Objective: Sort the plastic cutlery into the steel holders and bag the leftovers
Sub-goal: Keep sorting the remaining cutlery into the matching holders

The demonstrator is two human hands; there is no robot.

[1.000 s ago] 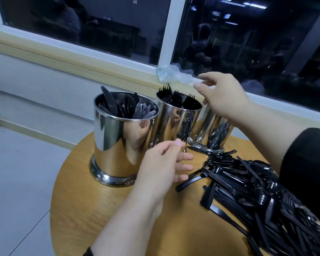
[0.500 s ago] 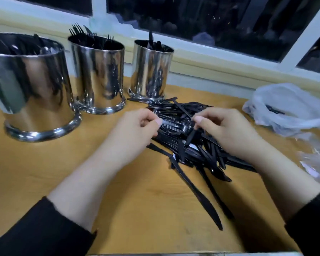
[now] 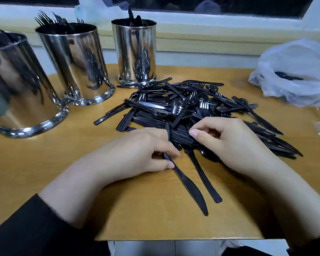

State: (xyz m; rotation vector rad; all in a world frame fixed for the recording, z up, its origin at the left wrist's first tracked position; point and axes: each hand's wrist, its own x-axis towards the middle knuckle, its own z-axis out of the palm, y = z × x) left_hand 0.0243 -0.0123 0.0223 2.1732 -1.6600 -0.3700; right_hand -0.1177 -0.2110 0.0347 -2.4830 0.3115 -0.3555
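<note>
Both forearms in from the bottom edge, black sleeves. Left hand palm down, fingers curled, pinching a knife handle. Right hand knuckles up, fingertips curled down onto the cutlery pile.

Our near tabletop open, cutlery pile mid-table, three steel holders blocking far left, bag far right.

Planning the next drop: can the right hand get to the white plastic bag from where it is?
Probably yes: the right hand sits on the black cutlery pile, and bare table lies between it and the white plastic bag.
</note>
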